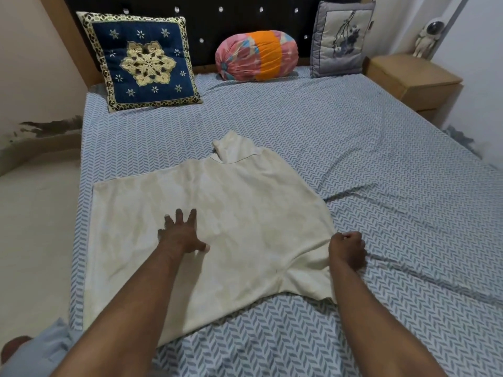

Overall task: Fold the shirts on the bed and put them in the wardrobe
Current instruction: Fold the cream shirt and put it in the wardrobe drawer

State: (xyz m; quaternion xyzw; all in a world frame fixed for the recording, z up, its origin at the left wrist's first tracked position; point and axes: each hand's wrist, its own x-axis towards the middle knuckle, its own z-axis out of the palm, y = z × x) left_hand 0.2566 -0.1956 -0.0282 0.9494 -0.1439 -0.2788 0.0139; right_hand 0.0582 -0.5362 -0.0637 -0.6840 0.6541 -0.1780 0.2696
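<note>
Left hand (181, 235) lies flat, fingers spread, pinning the cream shirt (231, 213) at mid-bed (381, 159); right hand (347, 250) curls tight, pinching the cloth at the sleeve seam. Looks soft, light and floppy, so it's best taken by seams and corners.

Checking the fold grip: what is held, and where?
The right hand grips the cream fabric shirt at its right-hand edge; the left hand only presses flat on it.

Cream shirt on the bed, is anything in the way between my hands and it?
Nothing visible stands between them. The left hand presses flat on the cream shirt, and the right hand grips its right edge.
</note>
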